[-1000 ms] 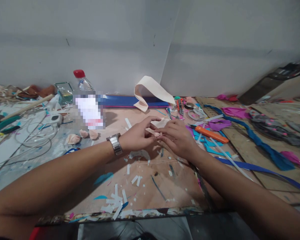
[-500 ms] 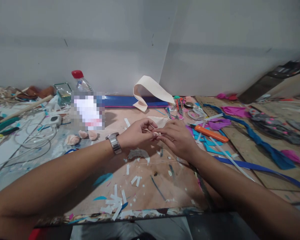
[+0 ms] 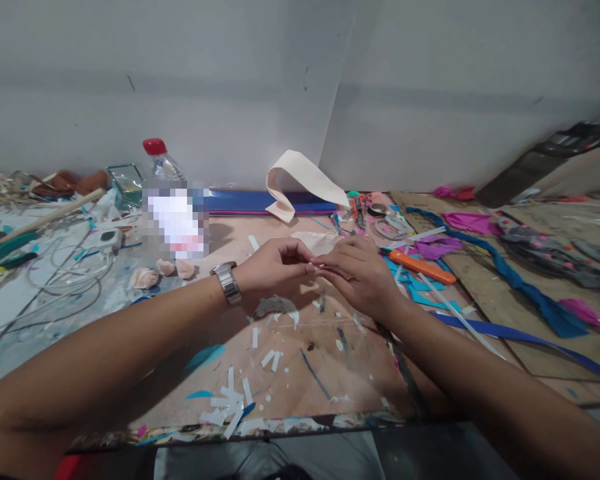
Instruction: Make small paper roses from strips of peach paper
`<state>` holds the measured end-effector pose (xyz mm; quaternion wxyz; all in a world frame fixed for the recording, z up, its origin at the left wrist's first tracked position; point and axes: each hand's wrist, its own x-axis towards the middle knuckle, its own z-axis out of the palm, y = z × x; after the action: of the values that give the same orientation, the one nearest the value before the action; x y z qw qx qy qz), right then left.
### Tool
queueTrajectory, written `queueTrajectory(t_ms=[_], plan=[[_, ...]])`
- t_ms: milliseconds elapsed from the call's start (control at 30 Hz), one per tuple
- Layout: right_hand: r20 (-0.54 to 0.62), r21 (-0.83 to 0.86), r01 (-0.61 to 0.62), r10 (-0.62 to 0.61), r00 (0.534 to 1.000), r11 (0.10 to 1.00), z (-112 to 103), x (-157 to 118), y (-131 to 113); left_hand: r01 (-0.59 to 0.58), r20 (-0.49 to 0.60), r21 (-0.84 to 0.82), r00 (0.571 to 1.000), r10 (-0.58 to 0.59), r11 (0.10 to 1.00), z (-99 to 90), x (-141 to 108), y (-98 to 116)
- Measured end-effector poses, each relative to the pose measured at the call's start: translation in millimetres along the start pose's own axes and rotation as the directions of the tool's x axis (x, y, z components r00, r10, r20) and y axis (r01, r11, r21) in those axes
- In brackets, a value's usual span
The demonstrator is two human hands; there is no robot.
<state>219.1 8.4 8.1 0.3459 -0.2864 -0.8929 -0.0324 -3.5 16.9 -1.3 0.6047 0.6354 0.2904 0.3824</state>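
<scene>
My left hand [image 3: 280,267], with a metal watch [image 3: 227,283] on its wrist, and my right hand [image 3: 357,270] meet fingertip to fingertip above the middle of the worktable. Both pinch the end of a cream strip [image 3: 313,240], which stretches away behind the fingers. Most of the gripped part is hidden by the fingers. A looped cream strip [image 3: 305,177] stands behind the hands. Beside my right hand lies an orange cutter [image 3: 419,265] on blue scraps. Three small cream rolled pieces, one rose-like [image 3: 144,278], rest left of my left wrist.
A red-capped bottle [image 3: 163,160] and a blurred bright screen [image 3: 177,227] stand at back left. White cables [image 3: 65,280] and green-handled pliers [image 3: 10,253] lie left. Right are a long blue strip [image 3: 510,273] and boards. White scraps [image 3: 230,400] litter the front edge.
The fingertips have shifted slightly, and the small cream bit that showed between them is now mostly covered. The objects on the table have not moved.
</scene>
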Motion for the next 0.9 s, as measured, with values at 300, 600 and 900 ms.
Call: queueTrajectory(t_ms=[300, 600, 900], plan=[[-0.059, 0.031, 0.037, -0.035, 0.998, 0.999, 0.1, -0.7, -0.6, 0.032, 0.056, -0.102, 0.998, -0.027, 0.994, -1.3, -0.4, 3.5], [-0.093, 0.032, 0.047, -0.044, 0.995, 0.998, 0.4, -0.7, -0.9, 0.045, 0.035, -0.093, 0.999, -0.042, 0.995, -0.6, -2.0, 7.1], [-0.069, 0.045, 0.037, -0.034, 0.997, 0.998, -0.8, 0.0, -3.4, 0.019, 0.04, -0.028, 0.999, -0.018, 0.999, -0.8, -1.4, 8.1]])
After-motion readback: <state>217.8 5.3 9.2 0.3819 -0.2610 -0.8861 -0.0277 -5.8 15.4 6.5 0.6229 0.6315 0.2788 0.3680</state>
